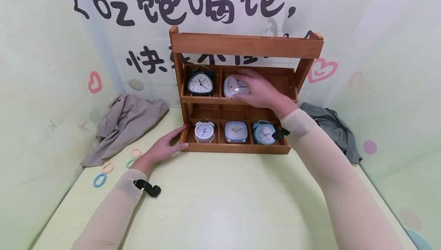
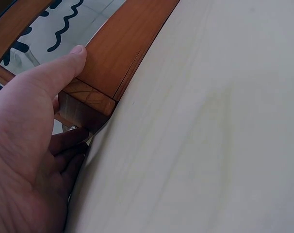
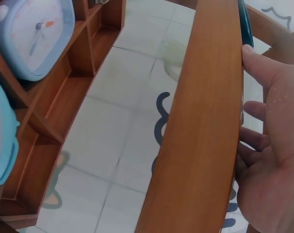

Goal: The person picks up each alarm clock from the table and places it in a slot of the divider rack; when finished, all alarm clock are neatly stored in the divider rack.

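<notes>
A two-tier wooden shelf [image 1: 237, 149] holds several small alarm clocks. My left hand [image 1: 164, 149] grips its lower left corner; in the left wrist view the thumb lies on the front board [image 2: 120, 53], the fingers at the side. On the upper tier, right of the divider, my right hand [image 1: 262, 89] holds a white alarm clock [image 1: 230, 86] from above and the right, covering part of its face. In the right wrist view the upper front board hides that clock. Beside it stands a dark green rounded-triangle alarm clock [image 1: 200, 84].
The lower tier carries a white twin-bell clock [image 1: 204, 132], a blue-rimmed square clock [image 1: 236, 131] and a turquoise clock [image 1: 264, 133]. A taupe cloth [image 1: 131, 123] and several coloured rings [image 1: 100, 180] lie at left, a dark grey cloth [image 1: 327, 125] at right. The top rail [image 1: 241, 44] spans above.
</notes>
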### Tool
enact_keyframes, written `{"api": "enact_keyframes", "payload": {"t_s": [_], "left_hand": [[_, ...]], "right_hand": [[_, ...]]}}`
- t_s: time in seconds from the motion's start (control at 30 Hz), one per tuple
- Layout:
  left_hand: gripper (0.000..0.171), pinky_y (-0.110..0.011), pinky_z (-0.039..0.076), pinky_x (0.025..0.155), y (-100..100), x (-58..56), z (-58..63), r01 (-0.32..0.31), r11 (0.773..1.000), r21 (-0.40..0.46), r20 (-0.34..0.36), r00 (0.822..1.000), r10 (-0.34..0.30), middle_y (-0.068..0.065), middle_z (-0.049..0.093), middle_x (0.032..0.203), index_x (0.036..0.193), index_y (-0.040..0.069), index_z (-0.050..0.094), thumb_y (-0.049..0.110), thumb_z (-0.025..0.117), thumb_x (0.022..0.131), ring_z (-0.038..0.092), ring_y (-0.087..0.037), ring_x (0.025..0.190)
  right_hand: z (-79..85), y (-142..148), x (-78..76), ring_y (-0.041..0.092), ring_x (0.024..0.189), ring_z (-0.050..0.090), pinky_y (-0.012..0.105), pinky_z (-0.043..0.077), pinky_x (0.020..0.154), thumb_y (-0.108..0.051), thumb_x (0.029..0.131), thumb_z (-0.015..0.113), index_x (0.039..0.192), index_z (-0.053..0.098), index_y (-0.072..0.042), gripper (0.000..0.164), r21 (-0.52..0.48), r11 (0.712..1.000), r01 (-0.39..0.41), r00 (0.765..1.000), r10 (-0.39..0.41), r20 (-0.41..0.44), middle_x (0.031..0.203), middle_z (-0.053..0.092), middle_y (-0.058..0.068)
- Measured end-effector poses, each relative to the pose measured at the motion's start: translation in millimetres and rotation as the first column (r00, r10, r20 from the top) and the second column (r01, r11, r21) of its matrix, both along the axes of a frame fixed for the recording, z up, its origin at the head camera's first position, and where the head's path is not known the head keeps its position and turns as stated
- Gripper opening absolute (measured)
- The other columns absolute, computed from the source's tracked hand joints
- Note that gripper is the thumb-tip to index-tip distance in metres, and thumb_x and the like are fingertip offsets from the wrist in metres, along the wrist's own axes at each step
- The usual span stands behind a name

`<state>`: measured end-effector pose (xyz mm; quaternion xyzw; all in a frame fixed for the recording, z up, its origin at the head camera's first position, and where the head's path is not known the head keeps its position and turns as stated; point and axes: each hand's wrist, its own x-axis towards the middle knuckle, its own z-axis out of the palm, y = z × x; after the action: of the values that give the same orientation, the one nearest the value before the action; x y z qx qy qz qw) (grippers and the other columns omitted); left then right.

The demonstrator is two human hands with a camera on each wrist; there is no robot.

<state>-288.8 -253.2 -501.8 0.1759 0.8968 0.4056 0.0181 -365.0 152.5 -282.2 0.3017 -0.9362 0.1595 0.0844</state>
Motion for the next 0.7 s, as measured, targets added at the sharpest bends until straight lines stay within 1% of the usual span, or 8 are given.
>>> {"api": "enact_keyframes", "payload": {"t_s": [0.07,0.17,0.3,0.4,0.47,0.53,0.6,0.7], "left_hand": [[0.087,-0.065,0.022,0.134,-0.3,-0.3,-0.5,-0.002,1.000,0.001,-0.001,1.000,0.002,-0.005,0.034,0.181,0.176,0.036,0.036,0.059,0.077,0.103,0.027,-0.039,0.167],[0.087,-0.064,0.022,0.134,-0.2,-1.4,-1.4,0.000,1.000,0.009,0.000,1.000,0.000,-0.003,0.034,0.181,0.176,0.035,0.036,0.058,0.077,0.103,0.027,-0.037,0.167],[0.087,-0.062,0.022,0.135,0.8,-1.1,-1.7,0.002,1.000,0.013,0.002,1.000,-0.002,-0.001,0.035,0.181,0.176,0.035,0.037,0.058,0.078,0.102,0.028,-0.036,0.167],[0.087,-0.062,0.022,0.134,0.3,-0.8,1.1,-0.004,1.000,-0.001,0.002,1.000,0.004,-0.002,0.035,0.181,0.176,0.035,0.036,0.058,0.078,0.102,0.028,-0.036,0.167],[0.087,-0.062,0.022,0.135,-0.1,-0.8,2.9,-0.006,1.000,-0.003,0.004,1.000,0.006,-0.002,0.034,0.181,0.176,0.035,0.036,0.058,0.078,0.102,0.027,-0.036,0.167],[0.087,-0.062,0.021,0.135,-0.1,-0.5,3.5,-0.004,1.000,-0.005,0.008,1.000,0.004,-0.002,0.034,0.181,0.176,0.036,0.036,0.057,0.078,0.103,0.027,-0.037,0.167],[0.087,-0.063,0.021,0.135,0.0,-0.4,2.7,-0.001,1.000,-0.001,0.010,1.000,0.001,-0.003,0.034,0.181,0.176,0.036,0.035,0.057,0.077,0.103,0.026,-0.037,0.167],[0.088,-0.064,0.021,0.134,0.6,0.6,1.3,-0.002,1.000,0.003,0.015,1.000,0.002,-0.005,0.033,0.181,0.176,0.036,0.035,0.058,0.077,0.103,0.026,-0.039,0.167]], "right_hand": [[-0.9,1.5,2.8,0.038,0.157,0.039,0.057,0.036,0.131,-0.054,0.101,0.080,0.166,0.054,-0.014,0.080,-0.002,1.000,-0.001,1.000,0.001,-0.008,0.175,0.037,0.014],[-2.6,7.2,10.7,0.038,0.156,0.041,0.057,0.038,0.130,-0.053,0.103,0.078,0.165,0.054,-0.013,0.078,0.005,1.000,-0.001,0.999,0.002,-0.047,0.175,0.039,0.015],[-9.6,29.2,31.2,0.037,0.156,0.042,0.059,0.042,0.127,-0.046,0.102,0.082,0.161,0.058,-0.009,0.073,-0.055,0.998,-0.022,0.988,0.013,-0.156,0.172,0.044,0.016],[-20.2,56.4,49.7,0.038,0.153,0.044,0.061,0.047,0.122,-0.034,0.100,0.087,0.155,0.063,-0.004,0.067,-0.138,0.989,-0.054,0.963,0.015,-0.271,0.166,0.050,0.017],[-30.2,78.4,61.2,0.038,0.149,0.047,0.062,0.052,0.116,-0.027,0.098,0.089,0.152,0.065,-0.003,0.064,-0.181,0.982,-0.059,0.949,-0.001,-0.315,0.161,0.054,0.019],[-42.4,103.4,72.7,0.040,0.146,0.049,0.065,0.054,0.111,-0.021,0.096,0.091,0.151,0.065,-0.002,0.064,-0.205,0.978,-0.048,0.944,-0.023,-0.330,0.158,0.055,0.020],[-54.8,129.0,84.9,0.040,0.143,0.051,0.064,0.055,0.108,-0.017,0.093,0.093,0.150,0.066,-0.002,0.065,-0.213,0.977,-0.025,0.945,-0.047,-0.324,0.155,0.057,0.021],[-72.0,165.9,104.4,0.042,0.141,0.053,0.056,0.052,0.111,-0.011,0.088,0.095,0.148,0.067,-0.002,0.067,-0.231,0.973,-0.002,0.946,-0.074,-0.317,0.151,0.059,0.021]]}}
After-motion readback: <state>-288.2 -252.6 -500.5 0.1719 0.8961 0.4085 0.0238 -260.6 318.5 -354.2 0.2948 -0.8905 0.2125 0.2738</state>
